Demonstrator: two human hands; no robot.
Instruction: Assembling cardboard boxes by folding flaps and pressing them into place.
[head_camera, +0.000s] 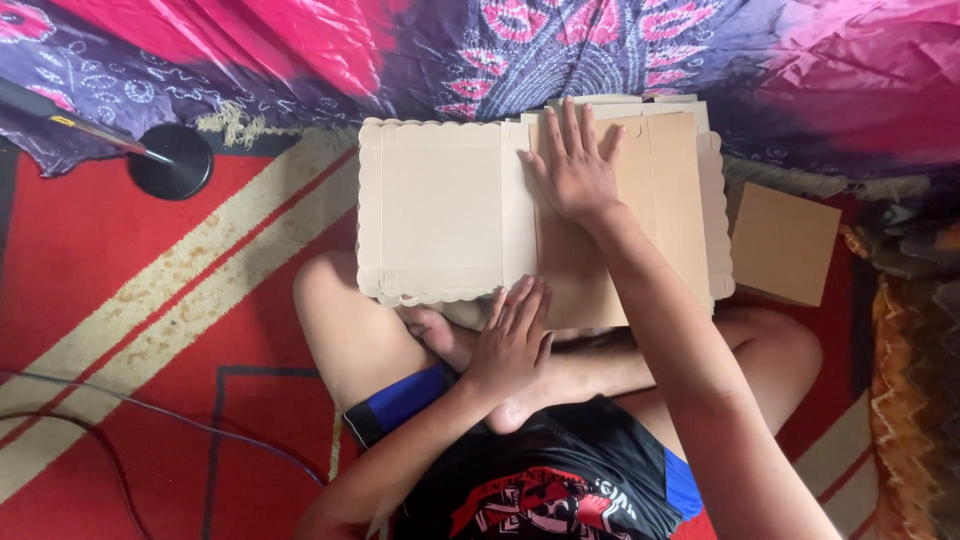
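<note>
A flat die-cut cardboard box blank (440, 210) with scalloped edges lies across my crossed legs and the carpet. My right hand (577, 165) presses flat on its folded-over brown panel (660, 190), fingers spread toward the far edge. My left hand (512, 335) rests flat with fingers together on the near edge of the same panel, just above my foot. Neither hand grips anything. More cardboard sheets (625, 102) poke out from under the blank at the far side.
A folded brown cardboard piece (785, 242) lies on the carpet to the right. A black round stand base (172, 160) with a rod sits far left. Patterned purple-pink cloth (480, 50) hangs behind. Cables (150, 410) cross the red striped carpet (120, 300) at left.
</note>
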